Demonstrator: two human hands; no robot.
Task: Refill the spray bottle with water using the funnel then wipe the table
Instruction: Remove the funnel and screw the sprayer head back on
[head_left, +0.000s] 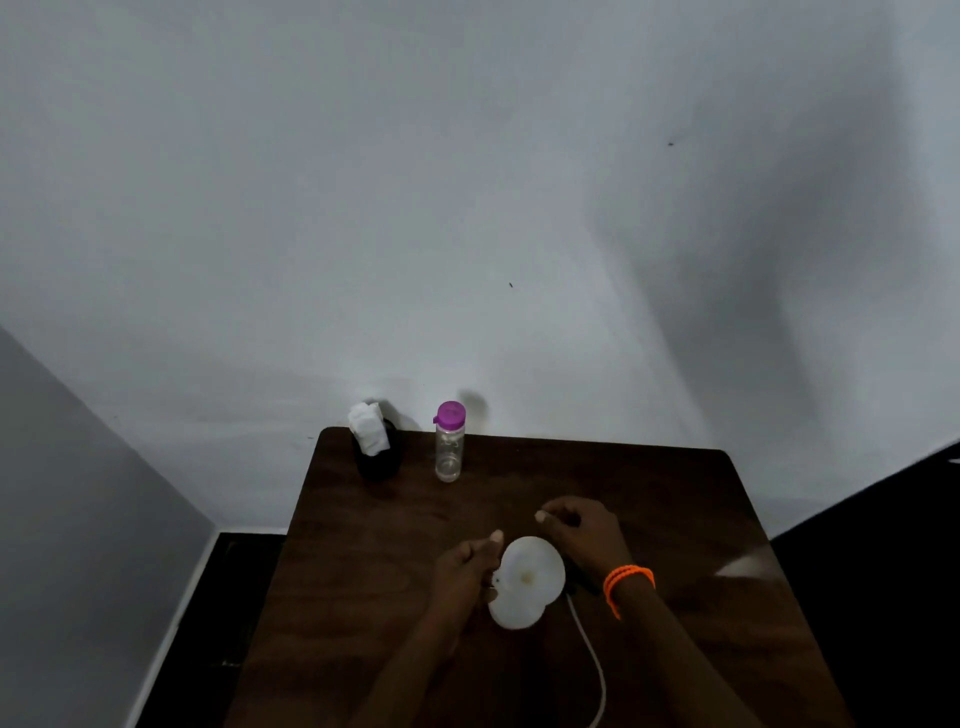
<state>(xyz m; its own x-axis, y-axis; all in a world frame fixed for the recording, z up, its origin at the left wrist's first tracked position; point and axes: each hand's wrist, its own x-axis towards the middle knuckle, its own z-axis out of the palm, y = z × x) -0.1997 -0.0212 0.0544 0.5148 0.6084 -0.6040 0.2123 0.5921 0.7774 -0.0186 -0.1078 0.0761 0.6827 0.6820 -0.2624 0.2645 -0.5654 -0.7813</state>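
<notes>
Head view: my left hand (462, 571) steadies the white funnel (535, 574), which sits over a pale spray bottle (514, 613) near the table's (675, 493) front edge; whether the fingers curl round it, I cannot tell. My right hand (582, 525) hovers just beyond, fingers loosely curled, apparently holding nothing. Step judged: funnel seating, before filling. Next move calls for fetching the purple-capped water bottle (449, 447) standing at the far edge, beside the tissue holder (374, 447).
</notes>
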